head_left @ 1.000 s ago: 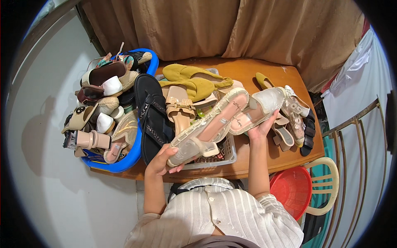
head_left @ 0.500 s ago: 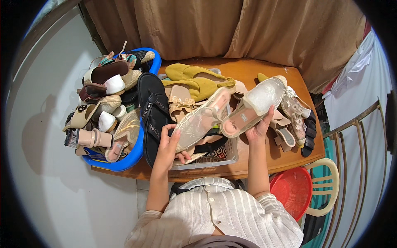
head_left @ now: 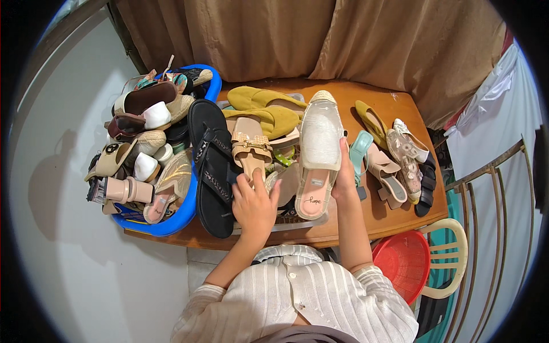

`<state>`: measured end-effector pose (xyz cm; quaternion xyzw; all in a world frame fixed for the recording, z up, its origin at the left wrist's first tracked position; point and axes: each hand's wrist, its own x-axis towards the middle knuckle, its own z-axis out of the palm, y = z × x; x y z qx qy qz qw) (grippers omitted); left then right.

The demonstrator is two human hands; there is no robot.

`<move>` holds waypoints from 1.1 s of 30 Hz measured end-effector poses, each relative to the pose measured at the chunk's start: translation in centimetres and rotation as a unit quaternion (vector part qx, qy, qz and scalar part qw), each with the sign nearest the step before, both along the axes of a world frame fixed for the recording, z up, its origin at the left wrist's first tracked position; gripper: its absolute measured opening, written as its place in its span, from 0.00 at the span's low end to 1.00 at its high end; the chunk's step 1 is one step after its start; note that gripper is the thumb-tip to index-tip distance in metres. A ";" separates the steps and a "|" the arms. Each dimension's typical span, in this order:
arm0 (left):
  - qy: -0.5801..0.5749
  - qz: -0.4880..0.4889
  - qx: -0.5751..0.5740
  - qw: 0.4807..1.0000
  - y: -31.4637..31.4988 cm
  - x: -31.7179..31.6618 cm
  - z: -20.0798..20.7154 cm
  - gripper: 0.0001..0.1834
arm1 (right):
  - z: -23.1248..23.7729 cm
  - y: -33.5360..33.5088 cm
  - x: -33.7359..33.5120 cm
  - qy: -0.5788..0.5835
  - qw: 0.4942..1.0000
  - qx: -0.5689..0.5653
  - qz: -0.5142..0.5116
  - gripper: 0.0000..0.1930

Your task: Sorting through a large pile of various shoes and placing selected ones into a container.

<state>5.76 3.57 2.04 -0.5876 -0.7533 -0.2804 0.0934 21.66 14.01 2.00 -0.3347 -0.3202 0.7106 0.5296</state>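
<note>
My right hand (head_left: 344, 176) is closed round the side of a cream slip-on mule (head_left: 320, 137) with a woven toe tip, held upright with its pink insole facing me. My left hand (head_left: 255, 207) has its fingers apart, its fingertips at the heel of a tan slide sandal (head_left: 250, 140) with a gold buckle. That sandal lies in a clear plastic basket (head_left: 311, 222), together with mustard flats (head_left: 269, 117) and other shoes partly hidden by my hands and the mule. A large black thong sandal (head_left: 213, 166) leans between this basket and a blue one.
The blue basket (head_left: 182, 220) on the left is heaped with assorted shoes. On the wooden table's (head_left: 394, 97) right side lie a mint heeled sandal (head_left: 360, 148), a mustard flat (head_left: 370, 123), beige heeled slides (head_left: 389, 174) and black slides (head_left: 425, 188). A red basket (head_left: 403, 266) sits on a cream chair (head_left: 452, 257).
My left hand has let go of the sheer mule and moved right, over the clear basket. My right hand has brought the cream mule left and turned it upright, uncovering the mint sandal.
</note>
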 end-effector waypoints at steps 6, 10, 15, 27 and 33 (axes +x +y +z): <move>-0.257 -0.233 0.044 0.937 1.6 0.3 0.7 0.35 | 1.5 -1.6 -1.6 -0.078 0.997 -0.005 -0.004 0.33; -0.369 -0.173 0.006 0.913 2.9 1.7 1.1 0.30 | -0.1 -1.6 -2.5 -0.156 0.983 0.097 -0.017 0.33; -0.288 -0.169 0.073 0.940 3.5 1.2 1.7 0.28 | -0.4 -1.8 -1.6 -0.137 0.962 0.236 0.027 0.45; -0.265 -0.141 0.076 0.951 3.3 1.8 1.2 0.27 | 0.5 -2.5 -2.2 -0.427 0.814 0.371 -0.131 0.40; -0.276 -0.169 0.094 0.941 3.1 2.4 -1.0 0.28 | 0.8 -2.8 -3.0 -0.451 0.757 0.421 -0.215 0.38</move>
